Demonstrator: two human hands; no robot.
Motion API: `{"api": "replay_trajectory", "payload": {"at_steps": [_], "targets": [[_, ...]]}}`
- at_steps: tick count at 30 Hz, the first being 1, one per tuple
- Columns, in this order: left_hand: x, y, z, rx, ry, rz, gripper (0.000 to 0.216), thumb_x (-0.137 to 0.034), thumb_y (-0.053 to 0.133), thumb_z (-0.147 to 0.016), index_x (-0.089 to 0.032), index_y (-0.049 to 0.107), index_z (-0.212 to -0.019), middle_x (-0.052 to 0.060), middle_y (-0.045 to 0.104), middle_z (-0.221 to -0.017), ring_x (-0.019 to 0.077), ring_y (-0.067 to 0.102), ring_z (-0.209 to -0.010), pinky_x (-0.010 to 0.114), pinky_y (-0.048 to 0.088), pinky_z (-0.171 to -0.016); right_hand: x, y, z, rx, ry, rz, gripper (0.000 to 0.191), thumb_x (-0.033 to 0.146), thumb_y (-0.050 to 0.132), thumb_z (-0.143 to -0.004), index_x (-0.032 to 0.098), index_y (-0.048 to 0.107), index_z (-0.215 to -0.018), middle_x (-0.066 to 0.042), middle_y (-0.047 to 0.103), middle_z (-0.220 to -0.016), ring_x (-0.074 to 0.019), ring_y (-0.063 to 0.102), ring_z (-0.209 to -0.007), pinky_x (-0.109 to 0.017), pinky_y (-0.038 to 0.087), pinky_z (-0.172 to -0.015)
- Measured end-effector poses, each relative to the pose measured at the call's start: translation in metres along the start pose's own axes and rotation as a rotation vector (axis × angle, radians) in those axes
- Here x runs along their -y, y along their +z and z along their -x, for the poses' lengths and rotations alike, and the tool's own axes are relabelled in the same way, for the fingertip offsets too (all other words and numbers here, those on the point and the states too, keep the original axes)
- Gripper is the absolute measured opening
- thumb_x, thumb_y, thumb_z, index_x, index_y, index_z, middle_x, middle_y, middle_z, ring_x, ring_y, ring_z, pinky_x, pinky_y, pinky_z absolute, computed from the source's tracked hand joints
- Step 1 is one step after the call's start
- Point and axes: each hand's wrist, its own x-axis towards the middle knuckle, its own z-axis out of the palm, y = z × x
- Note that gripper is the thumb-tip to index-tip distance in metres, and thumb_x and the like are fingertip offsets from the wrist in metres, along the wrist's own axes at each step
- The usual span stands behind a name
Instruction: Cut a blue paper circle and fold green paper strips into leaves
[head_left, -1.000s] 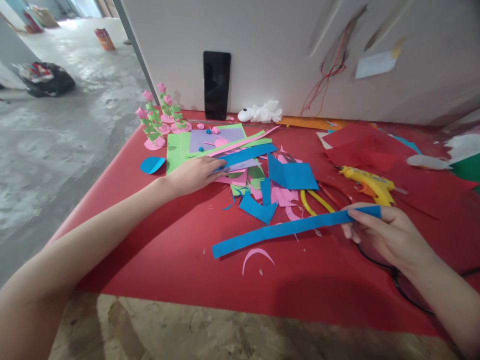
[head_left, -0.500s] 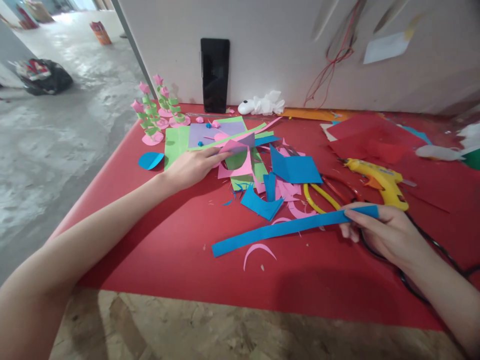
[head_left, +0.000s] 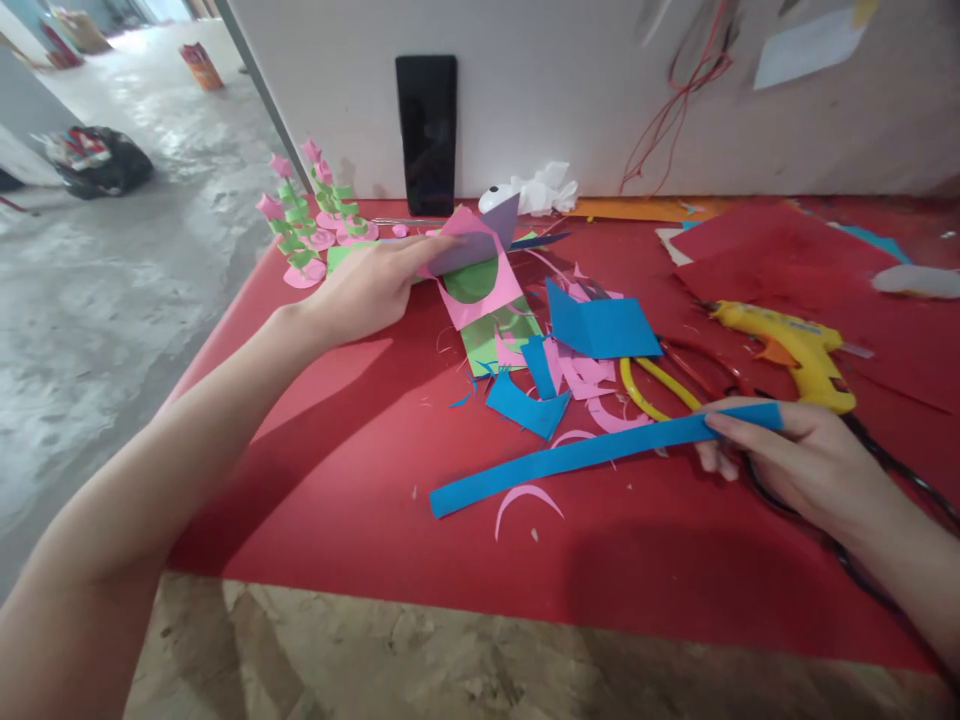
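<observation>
My left hand (head_left: 367, 290) reaches to the back left of the red table (head_left: 360, 480) and grips a small stack of paper sheets (head_left: 480, 265), pink with a round hole on top of purple, lifted off the pile. My right hand (head_left: 787, 465) pinches the right end of a long blue paper strip (head_left: 577, 458), whose left end rests on the table. Blue, pink and green scraps (head_left: 540, 370) lie between the two hands.
A yellow glue gun (head_left: 795, 345) and yellow-handled scissors (head_left: 649, 385) lie near my right hand. Paper flowers (head_left: 307, 215) stand at the back left. A black phone (head_left: 427, 130) leans on the wall beside a white mouse (head_left: 496, 198). Red sheets (head_left: 757, 260) lie at the back right.
My left hand has lifted the pink and purple sheets up off the pile. My right hand still holds the blue strip in about the same place.
</observation>
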Motion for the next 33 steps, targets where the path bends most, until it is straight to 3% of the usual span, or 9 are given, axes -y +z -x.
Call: {"api": "replay_trajectory", "payload": {"at_steps": [6,10,14,19,25,30,33], "targets": [[-0.017,0.013,0.005,0.045,0.023,0.011,0.072,0.004,0.031,-0.077,-0.025,0.041,-0.142,0.001,0.056,-0.138,0.0205,0.061,-0.116,0.029,0.055,-0.085,0.000,0.001,0.001,-0.010,0.005,0.021,0.044,0.059,0.072,-0.064,0.016,0.064,-0.058,-0.004,0.060,-0.051,-0.0127,0.051,-0.043,-0.027,0.039,-0.043],[-0.042,0.033,0.021,0.168,0.272,-0.069,0.070,0.007,0.033,-0.076,-0.022,0.046,-0.138,0.002,0.048,-0.145,0.0244,0.055,-0.124,0.032,0.059,-0.081,0.001,0.001,0.000,-0.011,0.004,0.027,0.043,0.059,0.072,-0.064,0.016,0.066,-0.060,-0.005,0.060,-0.051,-0.0130,0.051,-0.043,-0.027,0.039,-0.042],[-0.055,0.043,0.030,0.176,0.359,-0.087,0.060,0.004,0.033,-0.085,-0.020,0.044,-0.139,0.007,0.045,-0.146,0.0271,0.055,-0.124,0.041,0.059,-0.086,0.000,0.001,-0.001,-0.003,0.005,0.030,0.041,0.058,0.071,-0.065,0.017,0.067,-0.063,-0.005,0.060,-0.051,-0.0134,0.051,-0.042,-0.028,0.040,-0.042],[-0.056,0.046,0.032,0.173,0.397,-0.058,0.043,-0.006,0.040,-0.092,-0.022,0.056,-0.128,0.008,0.046,-0.146,0.0327,0.053,-0.126,0.046,0.059,-0.086,-0.002,0.002,-0.001,-0.018,-0.001,0.019,0.039,0.056,0.072,-0.064,0.017,0.067,-0.066,-0.004,0.061,-0.052,-0.0132,0.051,-0.043,-0.027,0.040,-0.043],[-0.057,0.048,0.036,0.151,0.414,0.017,0.037,-0.007,0.042,-0.092,-0.020,0.063,-0.119,0.011,0.043,-0.148,0.0318,0.045,-0.135,0.046,0.052,-0.101,0.003,0.002,-0.002,-0.070,-0.008,-0.028,0.039,0.054,0.075,-0.061,0.021,0.068,-0.079,-0.002,0.061,-0.054,-0.0127,0.050,-0.042,-0.027,0.041,-0.042],[-0.060,0.042,0.047,0.094,0.443,0.155,0.032,-0.007,0.043,-0.090,-0.015,0.071,-0.105,0.016,0.039,-0.149,0.0339,0.034,-0.140,0.051,0.042,-0.111,0.023,0.004,-0.005,-0.107,-0.028,-0.075,0.041,0.054,0.079,-0.053,0.020,0.068,-0.072,-0.001,0.055,-0.047,-0.0126,0.047,-0.040,-0.027,0.036,-0.037],[-0.057,0.034,0.056,0.074,0.500,0.285,0.039,-0.001,0.044,-0.083,-0.018,0.072,-0.105,0.014,0.046,-0.145,0.0309,0.037,-0.140,0.051,0.040,-0.112,0.041,0.008,-0.012,-0.130,-0.035,-0.078,0.042,0.053,0.081,-0.046,0.020,0.065,-0.067,-0.001,0.052,-0.044,-0.0128,0.046,-0.042,-0.026,0.033,-0.036]]}}
